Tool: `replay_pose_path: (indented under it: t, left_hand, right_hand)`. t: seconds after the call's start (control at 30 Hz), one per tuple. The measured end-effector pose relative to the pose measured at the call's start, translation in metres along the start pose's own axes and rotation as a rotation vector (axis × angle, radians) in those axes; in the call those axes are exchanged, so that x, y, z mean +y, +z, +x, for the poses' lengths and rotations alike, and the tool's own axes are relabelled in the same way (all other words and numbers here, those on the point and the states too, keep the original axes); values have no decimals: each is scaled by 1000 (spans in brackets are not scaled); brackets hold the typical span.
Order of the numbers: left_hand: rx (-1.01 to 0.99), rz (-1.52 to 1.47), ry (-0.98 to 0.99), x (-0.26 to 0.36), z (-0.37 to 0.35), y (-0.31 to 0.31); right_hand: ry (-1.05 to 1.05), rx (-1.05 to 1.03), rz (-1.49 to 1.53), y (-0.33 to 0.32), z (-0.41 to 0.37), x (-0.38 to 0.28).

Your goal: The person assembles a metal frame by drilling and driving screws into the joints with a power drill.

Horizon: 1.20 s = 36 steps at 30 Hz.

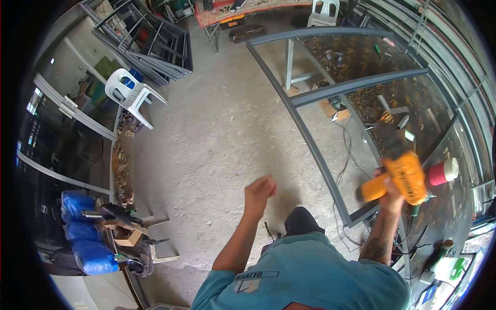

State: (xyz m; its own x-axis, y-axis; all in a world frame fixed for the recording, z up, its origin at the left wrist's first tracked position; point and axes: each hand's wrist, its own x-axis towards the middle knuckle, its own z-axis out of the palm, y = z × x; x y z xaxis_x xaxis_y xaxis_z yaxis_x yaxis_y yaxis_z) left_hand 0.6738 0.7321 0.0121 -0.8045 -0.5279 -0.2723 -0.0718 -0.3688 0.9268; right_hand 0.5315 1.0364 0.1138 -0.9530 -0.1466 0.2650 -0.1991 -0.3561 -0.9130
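Observation:
An orange and black cordless drill [406, 177] is gripped in my right hand [392, 199], over the near right corner of a grey metal frame [310, 137]. Its dark front end points away from me and is smeared by motion. My left hand [260, 194] hangs in front of my body above the concrete floor, fingers curled in, with nothing visible in them. The frame lies on the workbench to my right and sticks out past its edge. Beside the drill on the bench stands a red and white cylindrical jug [443, 171].
A white plastic chair [133, 95] stands at left near stacked metal frames [147, 46]. Blue wrapped bundles [88, 235] lie at lower left. Cables [345, 155] hang by the workbench [447, 206]. A red-topped table [227, 13] is at the back.

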Motion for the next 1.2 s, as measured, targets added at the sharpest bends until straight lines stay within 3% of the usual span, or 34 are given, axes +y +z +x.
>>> replay_pose_path:
  t: [0.13,0.2,0.3,0.37,0.47,0.5,0.63,0.87,1.0,1.1,1.2]
  left_hand:
    - [37,-291,-120,43,59,12]
    - [59,-465,-182,54,87,6]
    - [57,-432,-194,70,127,-6]
    - [79,-404,-210,82,163,-17]
    - [41,-389,-225,88,210,-27]
    - [41,-382,-214,91,221,-24]
    - [-55,-308,-254,94,263,-13]
    - [-279,4,-501,80,355,-6]
    - [-500,90,-691,49,426,-38]
    - [-410,314,-879,31,492,-72]
    - [-462,437,-1055,29,560,-131]
  right_hand:
    - [299,-240,-341,79,-34,59]
    - [174,-435,-632,104,-38,94]
    - [171,-483,-650,148,-19,132]
    - [-261,-481,-633,174,5,158]
    - [-307,-415,-651,193,23,197]
    - [-19,-434,-625,196,25,200]
    - [-135,-343,-684,213,52,187]
    - [33,-36,-903,252,64,223]
    - [150,165,-884,297,72,279]
    - [359,261,-903,347,86,325]
    - [509,265,-838,394,104,354]
